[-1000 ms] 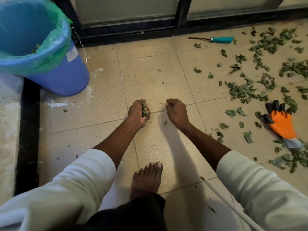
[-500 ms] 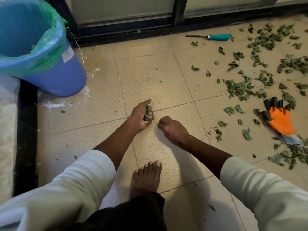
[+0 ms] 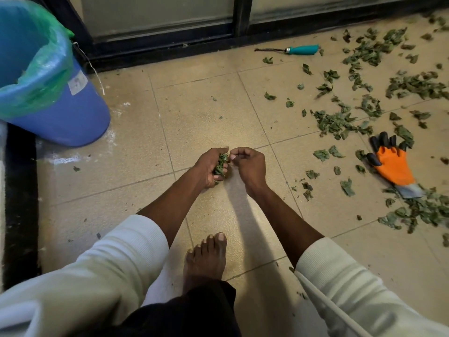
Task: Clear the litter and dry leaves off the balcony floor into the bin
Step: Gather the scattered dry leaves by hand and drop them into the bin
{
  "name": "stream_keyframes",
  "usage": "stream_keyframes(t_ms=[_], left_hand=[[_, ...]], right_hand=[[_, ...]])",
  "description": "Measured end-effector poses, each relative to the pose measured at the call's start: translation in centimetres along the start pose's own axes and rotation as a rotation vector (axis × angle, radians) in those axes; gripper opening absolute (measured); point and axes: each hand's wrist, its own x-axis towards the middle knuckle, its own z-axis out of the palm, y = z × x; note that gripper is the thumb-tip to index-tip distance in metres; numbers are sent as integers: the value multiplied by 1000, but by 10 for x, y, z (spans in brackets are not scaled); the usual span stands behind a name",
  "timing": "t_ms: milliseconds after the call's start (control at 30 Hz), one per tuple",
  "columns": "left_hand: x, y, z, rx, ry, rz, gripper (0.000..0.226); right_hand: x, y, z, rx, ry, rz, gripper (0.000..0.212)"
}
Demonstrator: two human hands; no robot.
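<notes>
Since 0.5 s ago, the right hand is brought up beside the left hand; a clump of leaves is gripped by the left, while the right is curled, empty. Bare floor is left toward the bin; scattered leaves are spread rightward.

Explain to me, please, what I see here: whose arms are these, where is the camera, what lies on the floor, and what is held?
There is no machine. A person wears one camera on the head, looking down at their own arms. The left hand grips a bunch of leaves. The right hand is curled beside it; I see nothing in it. On the tiled floor lie scattered leaves, an orange glove and a teal-handled tool. The blue bin with a green liner stands far left.
</notes>
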Motion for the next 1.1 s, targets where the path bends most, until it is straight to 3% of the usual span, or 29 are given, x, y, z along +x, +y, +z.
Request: stream_keyframes(t_ms=[267, 467, 567, 700, 800, 967, 1100], left_hand=[[5, 0, 18, 86, -67, 29, 14], [7, 5, -6, -14, 20, 100, 7], [9, 9, -31, -121, 114, 75, 24], [11, 9, -45, -177, 150, 76, 25], [13, 4, -42, -197, 123, 63, 25], [14, 2, -31, -128, 63, 12, 23], [13, 4, -17, -62, 3, -21, 26]], right_hand=[[9, 3, -13, -89, 128, -10, 17], [21, -1, -23, 60, -204, 138, 6], [23, 13, -25, -195, -225, 11, 10], [26, 30, -23, -606, -368, -125, 26], [19, 36, -17, -751, -420, -303, 14], [-1, 57, -9, -1008, -265, -652, 17], [-6, 62, -4, -991, -149, -614, 16]])
